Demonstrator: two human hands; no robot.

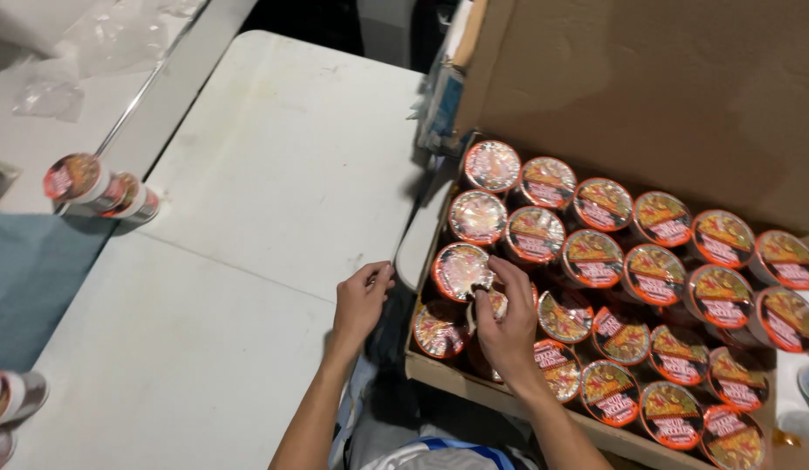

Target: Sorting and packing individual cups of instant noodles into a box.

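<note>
An open cardboard box (439, 372) at the right holds several rows of round noodle cups with red-rimmed, shiny foil lids (593, 258). My right hand (507, 326) reaches into the box's near left corner, fingers curled around the rim of one cup (462, 270) there. My left hand (363, 300) rests on the edge of the white table (274, 174), just left of the box, fingers loosely curled with nothing visible in it.
Two noodle cups (100, 187) lie on their sides at the table's left edge. More cups (13, 400) show at the bottom left. The box's raised brown flap (666, 87) fills the upper right. Clear plastic wrap (117, 35) lies top left.
</note>
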